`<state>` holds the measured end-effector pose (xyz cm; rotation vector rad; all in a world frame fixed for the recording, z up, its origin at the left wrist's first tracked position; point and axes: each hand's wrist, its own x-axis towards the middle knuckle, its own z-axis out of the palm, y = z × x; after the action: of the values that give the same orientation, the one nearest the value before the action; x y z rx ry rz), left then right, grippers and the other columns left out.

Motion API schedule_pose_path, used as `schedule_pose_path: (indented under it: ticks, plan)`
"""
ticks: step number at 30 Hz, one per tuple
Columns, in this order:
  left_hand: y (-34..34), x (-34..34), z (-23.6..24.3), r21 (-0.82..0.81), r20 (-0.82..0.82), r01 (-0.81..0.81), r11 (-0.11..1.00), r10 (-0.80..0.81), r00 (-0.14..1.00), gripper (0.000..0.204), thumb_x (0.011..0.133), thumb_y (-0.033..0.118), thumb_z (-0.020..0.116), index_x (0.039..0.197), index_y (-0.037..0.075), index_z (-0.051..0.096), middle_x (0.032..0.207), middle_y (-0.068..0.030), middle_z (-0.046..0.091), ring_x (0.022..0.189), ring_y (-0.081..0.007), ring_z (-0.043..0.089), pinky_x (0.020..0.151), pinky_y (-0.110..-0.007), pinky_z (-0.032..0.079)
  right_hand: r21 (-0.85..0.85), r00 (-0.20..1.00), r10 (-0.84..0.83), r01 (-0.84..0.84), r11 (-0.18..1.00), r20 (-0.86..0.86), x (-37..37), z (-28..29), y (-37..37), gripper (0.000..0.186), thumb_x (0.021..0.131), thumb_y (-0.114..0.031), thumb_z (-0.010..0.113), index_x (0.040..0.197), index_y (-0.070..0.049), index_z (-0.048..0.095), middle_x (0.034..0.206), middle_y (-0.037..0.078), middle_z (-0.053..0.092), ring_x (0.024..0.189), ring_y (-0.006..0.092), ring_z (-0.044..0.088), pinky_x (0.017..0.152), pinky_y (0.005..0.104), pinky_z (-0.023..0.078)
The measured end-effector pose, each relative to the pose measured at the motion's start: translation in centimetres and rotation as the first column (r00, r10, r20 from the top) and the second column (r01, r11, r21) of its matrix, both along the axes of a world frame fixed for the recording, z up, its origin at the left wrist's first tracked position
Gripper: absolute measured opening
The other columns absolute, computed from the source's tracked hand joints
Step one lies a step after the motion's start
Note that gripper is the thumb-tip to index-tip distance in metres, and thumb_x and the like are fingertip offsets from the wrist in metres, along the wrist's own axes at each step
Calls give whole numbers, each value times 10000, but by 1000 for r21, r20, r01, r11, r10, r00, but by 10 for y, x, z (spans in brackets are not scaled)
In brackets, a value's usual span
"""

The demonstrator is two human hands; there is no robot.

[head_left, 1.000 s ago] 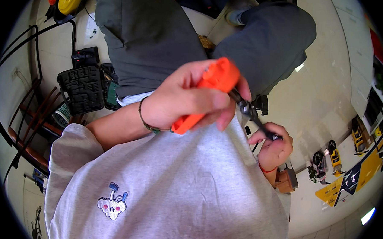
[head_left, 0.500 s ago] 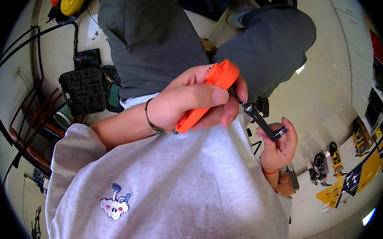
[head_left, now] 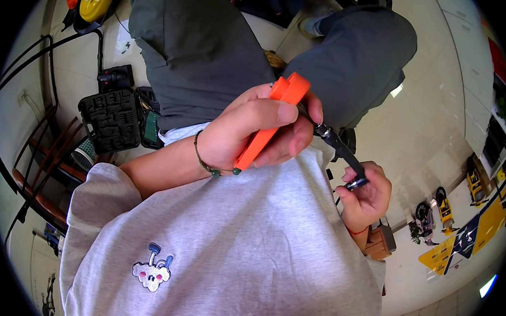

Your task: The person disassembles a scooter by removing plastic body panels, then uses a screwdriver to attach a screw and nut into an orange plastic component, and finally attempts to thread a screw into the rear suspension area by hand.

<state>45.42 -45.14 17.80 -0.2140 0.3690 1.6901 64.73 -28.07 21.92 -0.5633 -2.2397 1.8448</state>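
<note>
My left hand (head_left: 254, 124) is closed around an orange plastic tool (head_left: 256, 147), a flat bar with a rounded, loop-like head (head_left: 291, 89) above the thumb. From behind its fingers, a black rod-shaped tool (head_left: 344, 153) with a shiny metal collar slants down to the right. Whether this rod joins the orange tool is hidden by the fingers. At the rod's lower end, a short dark metallic tip (head_left: 356, 183) lies between the thumb and curled fingers of my right hand (head_left: 371, 198). Both hands are held up in front of my shirt, above my lap.
Left on the floor lies an open black tool case (head_left: 109, 120), with a dark device (head_left: 115, 78) beyond it. Black metal tubing (head_left: 72, 35) and a wooden chair (head_left: 42, 197) stand at far left. A yellow helmet-like object (head_left: 96, 1) sits far left. Yellow scooters (head_left: 444, 206) are at right.
The orange tool has tipped more upright and risen slightly. The black rod's tip has swung down and left, and my right fingers have curled in around it.
</note>
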Motion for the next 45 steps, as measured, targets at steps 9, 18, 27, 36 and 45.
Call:
schedule_pose_path:
  ticks: [9, 18, 27, 36, 45]
  plan:
    - [-2, -2, -3, 75, -80, 101, 992, -95, 992, 495, 830, 367, 604, 1082, -38, 471, 605, -82, 564, 345, -76, 407, 399, -213, 354, -438, 933, -118, 268, 858, 340, -9, 1, -2, 548, 1038, -345, 214, 1110, 109, 514, 580, 128, 544, 436, 134, 464, 413, 237, 352]
    - [-2, 1, -6, 34, 80, 48, 998, -51, 996, 450, 827, 339, 591, 1059, -26, 469, 619, -86, 567, 352, -71, 400, 380, -220, 323, -8, 996, -1, 2, 1000, 85, 3, 1, 1, 574, 808, 53, 673, 1298, 61, 375, 941, 250, 647, 819, 275, 653, 731, 339, 529]
    - [-4, -1, -7, 6, -19, 65, 998, -65, 998, 442, 859, 334, 534, 1109, -21, 455, 646, -57, 547, 366, -70, 402, 396, -215, 323, -366, 938, -19, 154, 918, 346, -7, 12, -6, 722, 974, -552, 336, 758, 83, 606, 634, 122, 588, 485, 158, 527, 508, 272, 429]
    - [-3, 5, -10, 30, 32, -9, 1000, 8, 999, 486, 860, 347, 544, 1150, -33, 454, 653, -50, 560, 363, -54, 414, 395, -206, 320, 48, 987, -99, 94, 994, 129, 3, 5, -13, 361, 852, -156, 696, 1091, 63, 538, 807, 134, 609, 697, 204, 605, 617, 276, 488]
    - [-7, 0, -11, 60, -102, 114, 992, -108, 989, 568, 851, 343, 598, 1202, -87, 478, 597, -45, 534, 400, -66, 424, 391, -210, 317, -271, 936, -128, 222, 937, 328, -3, 6, -6, 542, 1013, -421, 327, 980, 74, 545, 600, 87, 529, 469, 118, 447, 477, 256, 355]
